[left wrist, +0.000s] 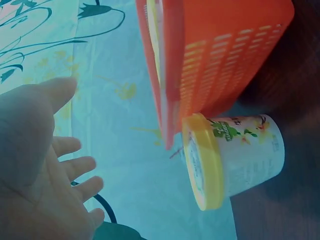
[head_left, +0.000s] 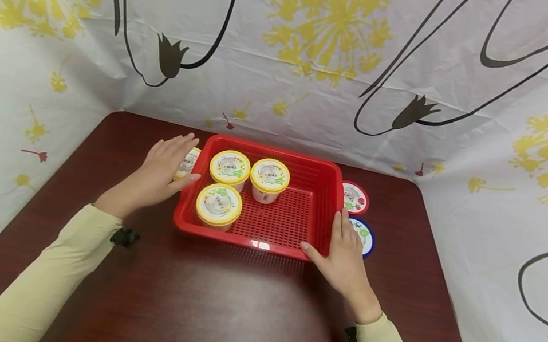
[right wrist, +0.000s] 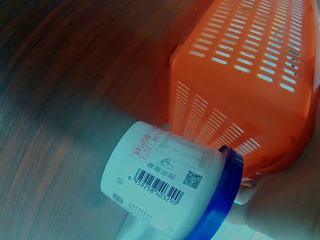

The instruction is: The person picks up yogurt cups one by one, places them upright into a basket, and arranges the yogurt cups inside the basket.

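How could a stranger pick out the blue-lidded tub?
Find the red basket on the table. Outside its right end, the blue-lidded tub stands nearer the viewer than the red-lidded tub. It alone is rimmed blue; the others are rimmed red or yellow.

From my head, everything is bright and fairly even, lit apparently from above: the dark table (head_left: 241,299) gives back a broad, hazy sheen, and a small white glint sits on the front rim of the red basket (head_left: 260,245), with soft shadow beneath. The wide lens stretches the margins of the white cloth (head_left: 244,80). At my left wrist the picture is dimmer and tinted blue-green, my left hand (left wrist: 37,155) shaded and soft-edged. At my right wrist, shadow darkens the wood; print on the blue-lidded tub (right wrist: 160,182) reads crisply, while my right hand (right wrist: 285,202) looks dusky and blurred.
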Demonstrator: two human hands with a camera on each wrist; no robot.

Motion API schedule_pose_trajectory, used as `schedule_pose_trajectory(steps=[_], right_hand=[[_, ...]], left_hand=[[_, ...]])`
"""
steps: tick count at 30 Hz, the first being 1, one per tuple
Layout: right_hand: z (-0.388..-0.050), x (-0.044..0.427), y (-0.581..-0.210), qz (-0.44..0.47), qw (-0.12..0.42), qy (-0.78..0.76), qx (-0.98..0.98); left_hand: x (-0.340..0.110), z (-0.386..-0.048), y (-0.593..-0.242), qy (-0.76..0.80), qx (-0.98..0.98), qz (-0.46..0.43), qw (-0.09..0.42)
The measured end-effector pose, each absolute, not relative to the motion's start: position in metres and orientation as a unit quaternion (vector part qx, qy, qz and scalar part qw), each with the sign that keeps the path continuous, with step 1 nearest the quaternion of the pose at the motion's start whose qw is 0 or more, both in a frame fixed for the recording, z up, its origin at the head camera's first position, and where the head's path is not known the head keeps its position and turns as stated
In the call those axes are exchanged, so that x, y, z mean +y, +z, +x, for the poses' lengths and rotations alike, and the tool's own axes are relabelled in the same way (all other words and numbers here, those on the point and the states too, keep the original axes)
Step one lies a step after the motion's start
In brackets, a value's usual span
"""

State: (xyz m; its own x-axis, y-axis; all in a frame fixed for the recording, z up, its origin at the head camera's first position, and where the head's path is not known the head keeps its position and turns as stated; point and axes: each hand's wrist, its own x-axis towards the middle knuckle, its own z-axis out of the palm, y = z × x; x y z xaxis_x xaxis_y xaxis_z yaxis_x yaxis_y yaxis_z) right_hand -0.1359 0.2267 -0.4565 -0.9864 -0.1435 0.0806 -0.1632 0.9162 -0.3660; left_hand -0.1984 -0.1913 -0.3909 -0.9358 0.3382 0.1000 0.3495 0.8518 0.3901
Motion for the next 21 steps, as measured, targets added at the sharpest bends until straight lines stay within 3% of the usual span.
schedule_pose_trajectory(steps=[10, 21], right_hand=[[-0.136, 0.228, -0.459, 0.077, 0.030, 0.192, -0.978], [-0.136, 0.228, -0.459, 0.078, 0.029, 0.193, -0.978]], left_hand=[[-0.204, -0.209, -0.404, -0.217, -0.960, -0.170, 0.038], [-0.215, -0.221, -0.425, -0.221, -0.962, -0.160, 0.012]])
